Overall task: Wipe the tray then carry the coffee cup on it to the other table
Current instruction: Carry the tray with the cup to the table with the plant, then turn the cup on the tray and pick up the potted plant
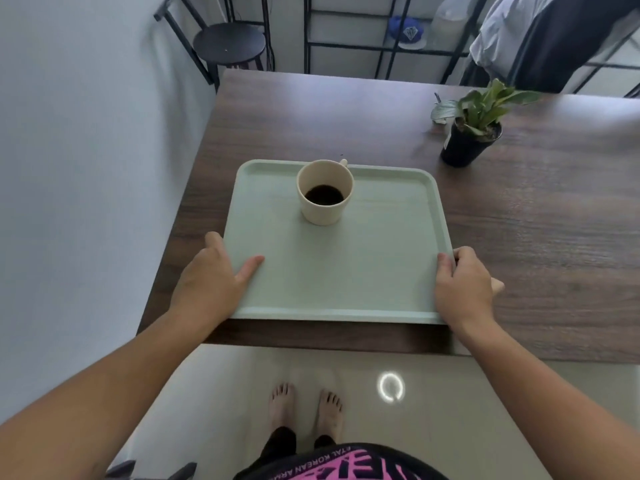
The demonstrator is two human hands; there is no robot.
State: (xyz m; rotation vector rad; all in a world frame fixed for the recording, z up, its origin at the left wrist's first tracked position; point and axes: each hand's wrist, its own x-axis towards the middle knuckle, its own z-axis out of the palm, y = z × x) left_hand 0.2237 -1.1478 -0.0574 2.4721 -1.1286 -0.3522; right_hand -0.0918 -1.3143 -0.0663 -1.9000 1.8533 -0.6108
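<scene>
A pale green tray (346,271) lies near the front left corner of a dark wooden table (536,237). A cream coffee cup (324,192) with dark coffee inside stands upright on the tray's far half, its handle pointing away from me. My left hand (211,275) grips the tray's left edge, thumb on top of the tray. My right hand (462,282) grips the tray's right edge, fingers curled over the rim. Whether the tray rests on the table or is slightly raised, I cannot tell.
A potted green plant (474,129) in a black pot stands on the table at the far right. A black stool (228,43) and a black metal rack (381,46) stand behind the table. A pale wall runs along the left. My bare feet (304,407) are on the tiled floor.
</scene>
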